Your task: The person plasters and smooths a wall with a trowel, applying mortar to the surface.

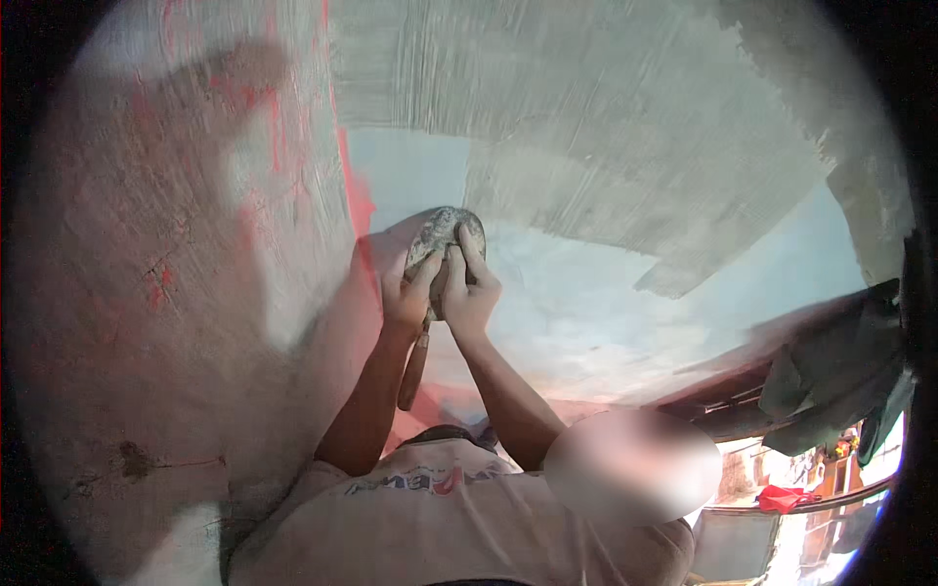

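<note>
Both my hands are raised together in the middle of the view, holding a trowel. Its rounded blade point(447, 223) is coated with grey, crusty plaster, and a brown handle point(413, 371) hangs below, next to my left forearm. My left hand point(403, 295) grips the blade's left side, fingers bent onto its face. On the right side, my right hand point(473, 298) presses its fingers along the blade. Part of the trowel between my palms is hidden.
A rough plastered wall point(147, 244) rises on the left, streaked pink at the corner. Grey wet-looking plaster point(586, 146) partly covers a pale blue surface point(557, 303). Dark cloth point(831, 371) hangs at the right, above a red item point(782, 498) and a bright opening.
</note>
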`<state>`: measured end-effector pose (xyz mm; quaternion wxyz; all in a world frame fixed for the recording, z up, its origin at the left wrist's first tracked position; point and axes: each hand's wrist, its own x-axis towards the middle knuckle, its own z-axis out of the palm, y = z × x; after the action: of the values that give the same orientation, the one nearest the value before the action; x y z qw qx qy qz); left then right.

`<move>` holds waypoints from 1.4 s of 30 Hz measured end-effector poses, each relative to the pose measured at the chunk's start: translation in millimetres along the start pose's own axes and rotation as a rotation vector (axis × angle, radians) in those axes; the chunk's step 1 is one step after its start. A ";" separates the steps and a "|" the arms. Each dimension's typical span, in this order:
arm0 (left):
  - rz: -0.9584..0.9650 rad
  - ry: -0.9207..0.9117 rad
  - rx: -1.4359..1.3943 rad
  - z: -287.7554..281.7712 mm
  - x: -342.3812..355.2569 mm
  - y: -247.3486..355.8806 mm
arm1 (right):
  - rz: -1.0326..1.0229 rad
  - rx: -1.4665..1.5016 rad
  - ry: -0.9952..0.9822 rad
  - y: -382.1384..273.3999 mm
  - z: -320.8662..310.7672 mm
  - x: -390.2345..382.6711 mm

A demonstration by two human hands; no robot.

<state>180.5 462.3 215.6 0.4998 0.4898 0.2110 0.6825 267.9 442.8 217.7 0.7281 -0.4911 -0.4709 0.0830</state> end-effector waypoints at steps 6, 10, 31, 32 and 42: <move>-0.181 0.032 -0.072 -2.9 0.8 -5.6 | 0.108 -0.012 -0.069 -10.3 -4.6 -0.2; -0.097 0.020 -0.007 -5.3 1.2 -7.4 | 0.124 -0.047 -0.070 -12.3 -3.7 0.3; -0.109 -0.012 0.023 -9.8 8.6 -3.7 | 0.006 -0.011 0.015 -7.4 5.4 0.8; -0.152 -0.007 0.022 -8.5 9.2 -2.3 | 0.155 -0.038 -0.010 -7.8 5.4 1.3; -0.260 0.012 0.049 -6.6 16.9 5.6 | 0.112 -0.089 0.006 -21.0 9.1 9.2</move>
<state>171.7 476.3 224.9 0.5705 0.4665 0.2923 0.6095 258.7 443.3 240.6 0.7012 -0.5488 -0.4438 0.1012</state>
